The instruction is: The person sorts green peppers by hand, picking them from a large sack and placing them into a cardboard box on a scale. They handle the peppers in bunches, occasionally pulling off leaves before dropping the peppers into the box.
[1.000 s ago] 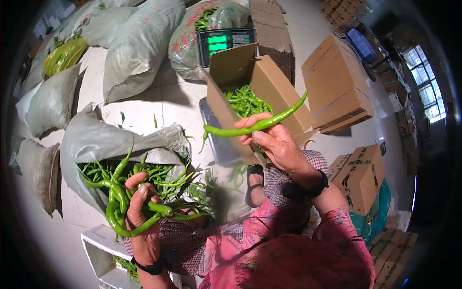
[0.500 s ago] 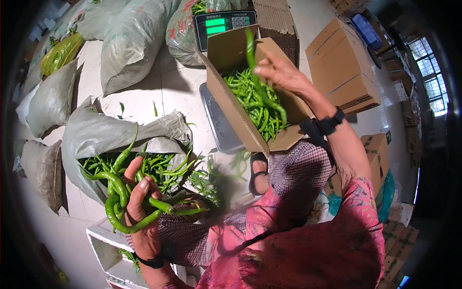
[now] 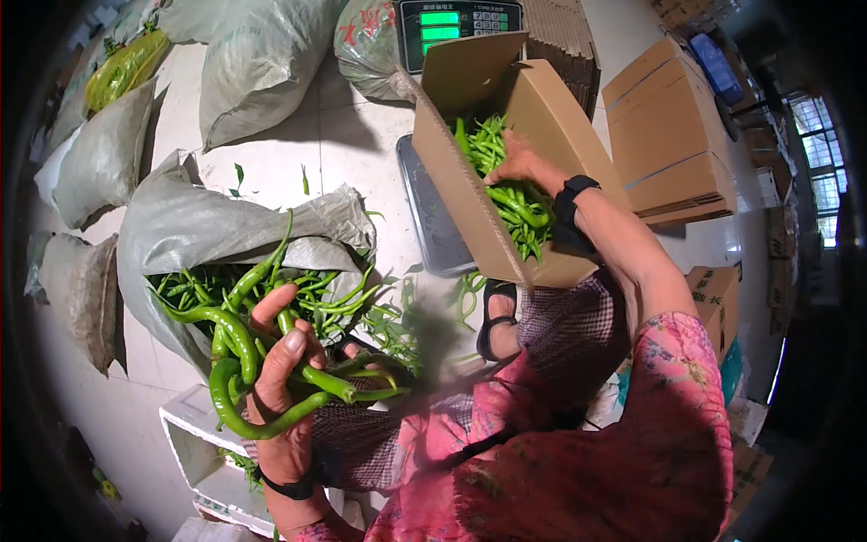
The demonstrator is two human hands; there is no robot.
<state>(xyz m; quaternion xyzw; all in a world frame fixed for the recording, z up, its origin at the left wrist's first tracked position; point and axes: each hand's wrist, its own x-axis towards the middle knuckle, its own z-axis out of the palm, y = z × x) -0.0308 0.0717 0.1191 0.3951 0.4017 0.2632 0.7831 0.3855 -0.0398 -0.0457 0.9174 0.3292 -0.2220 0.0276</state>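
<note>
My left hand (image 3: 287, 375) is closed round a bunch of long, curved green chili peppers (image 3: 237, 339), their ends sticking out on both sides. Just beyond it, more peppers (image 3: 339, 303) spill from the mouth of a grey woven sack (image 3: 203, 226). My right hand (image 3: 528, 165) is down inside an open cardboard box (image 3: 470, 194), resting on the green peppers (image 3: 519, 212) that partly fill it. Its thumb and fingers look apart, though the fingertips are partly hidden. The box stands on the platform of a scale (image 3: 429, 217).
The scale's lit display (image 3: 456, 27) stands behind the box. Flattened cartons (image 3: 668, 126) lean at the right. Full sacks (image 3: 262, 72) line the far left. A white foam box (image 3: 194, 452) is below my left hand. Loose leaves and peppers (image 3: 406, 325) lie near my sandalled foot (image 3: 499, 321).
My right hand has gone down into the box; the long pepper that was raised at its fingers no longer shows there. My left hand keeps its bunch. The whole view has shifted slightly.
</note>
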